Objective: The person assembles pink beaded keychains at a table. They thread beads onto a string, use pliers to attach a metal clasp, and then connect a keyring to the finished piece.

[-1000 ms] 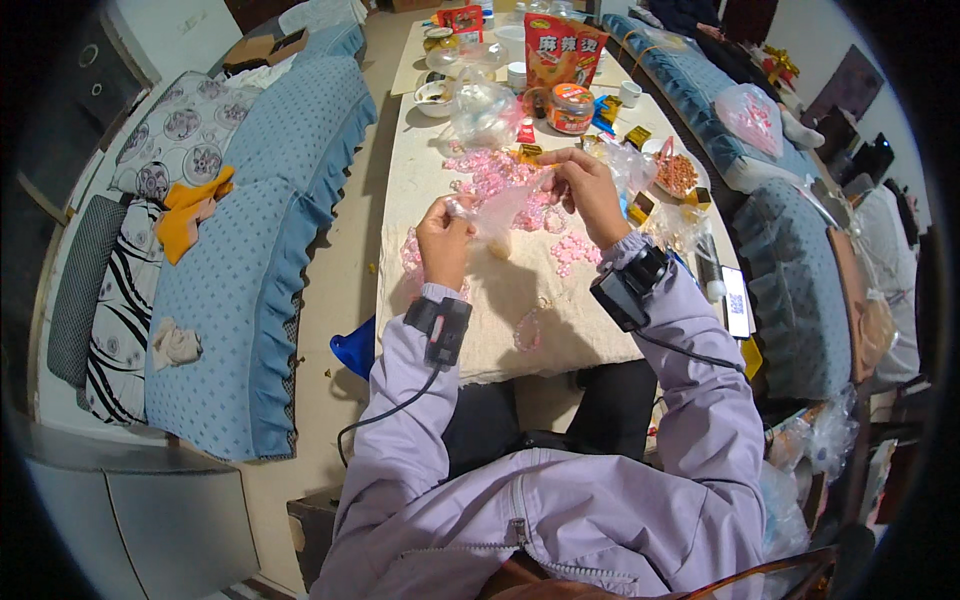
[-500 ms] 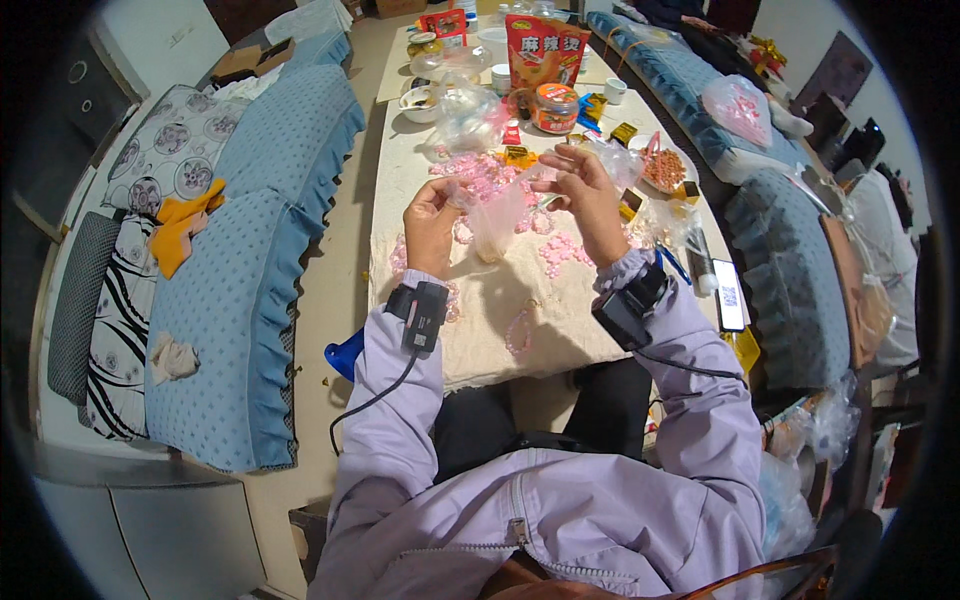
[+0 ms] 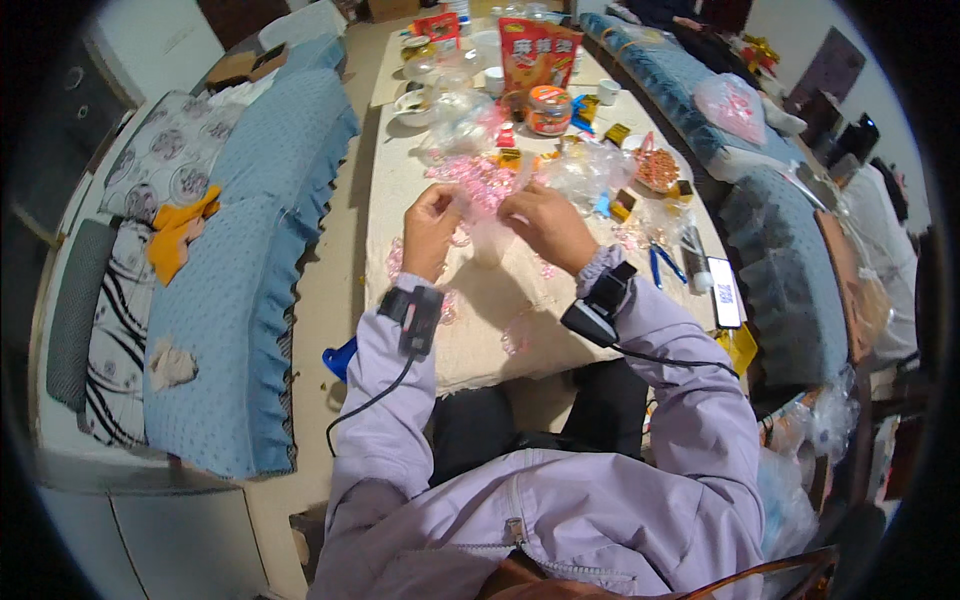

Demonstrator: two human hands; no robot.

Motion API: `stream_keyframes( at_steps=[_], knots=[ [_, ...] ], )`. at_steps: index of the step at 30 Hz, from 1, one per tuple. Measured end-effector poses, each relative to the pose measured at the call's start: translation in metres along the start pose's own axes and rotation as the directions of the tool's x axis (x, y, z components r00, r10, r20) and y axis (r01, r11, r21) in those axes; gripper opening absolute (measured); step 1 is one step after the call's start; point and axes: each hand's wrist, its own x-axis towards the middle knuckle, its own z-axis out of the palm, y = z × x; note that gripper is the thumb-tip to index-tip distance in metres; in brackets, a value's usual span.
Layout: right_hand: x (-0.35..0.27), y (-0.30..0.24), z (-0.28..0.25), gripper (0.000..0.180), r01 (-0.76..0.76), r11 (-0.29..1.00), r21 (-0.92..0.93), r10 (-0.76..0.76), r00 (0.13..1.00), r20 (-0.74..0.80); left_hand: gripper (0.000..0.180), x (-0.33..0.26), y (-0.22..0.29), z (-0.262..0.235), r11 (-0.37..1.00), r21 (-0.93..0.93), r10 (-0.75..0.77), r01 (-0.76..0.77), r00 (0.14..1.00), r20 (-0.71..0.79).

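My left hand [image 3: 430,230] pinches the rim of a small clear plastic bag [image 3: 488,240] over the table. On the bag's other side, my right hand [image 3: 553,230] has its fingers closed at the rim as well. The bag hangs upright between them, and something pale seems to lie at its bottom, too blurred to name. Just beyond is a heap of pink beaded strings [image 3: 480,180]. A pink beaded bracelet [image 3: 517,338] lies closer to me, partly in shadow. More pink beads [image 3: 448,305] lie by my left wrist.
At right are blue-handled pliers [image 3: 665,265], a phone [image 3: 725,293] and a plate of small brown pieces [image 3: 657,168]. Farther back stand an orange-lidded jar [image 3: 549,112], a red food pouch [image 3: 538,58] and crumpled plastic bags [image 3: 590,172]. Blue-covered sofas [image 3: 240,300] flank the table [image 3: 480,365].
My right hand has moved left and closed its fingers on the bag's rim; before, its fingers were apart beside the bag. The left hand keeps its hold.
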Motion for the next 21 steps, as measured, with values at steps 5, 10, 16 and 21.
stream_keyframes(
  at_steps=[5, 10, 16, 21],
  knots=[
    [-0.002, 0.003, 0.001, 0.010, -0.008, 0.991, -0.132, 0.010, 1.000, 0.015, 0.019, -0.001, -0.002, 0.000, 0.994, 0.000, -0.104, 0.105, 0.978, 0.181],
    [-0.008, 0.000, -0.002, 0.008, -0.121, 0.981, -0.155, 0.129, 0.991, 0.042, 0.019, -0.007, 0.005, -0.003, 0.986, -0.114, -0.069, 0.122, 0.921, 0.383],
    [-0.006, -0.012, -0.013, 0.013, -0.105, 0.988, -0.114, 0.098, 0.993, -0.067, 0.023, -0.014, 0.019, 0.006, 0.999, 0.018, 0.032, -0.041, 0.935, 0.353],
    [0.003, -0.025, -0.010, 0.019, -0.114, 0.969, 0.217, 0.111, 0.993, 0.027, 0.022, -0.013, 0.029, 0.011, 0.792, 0.425, 0.274, -0.440, 0.876, 0.396]
  ],
)
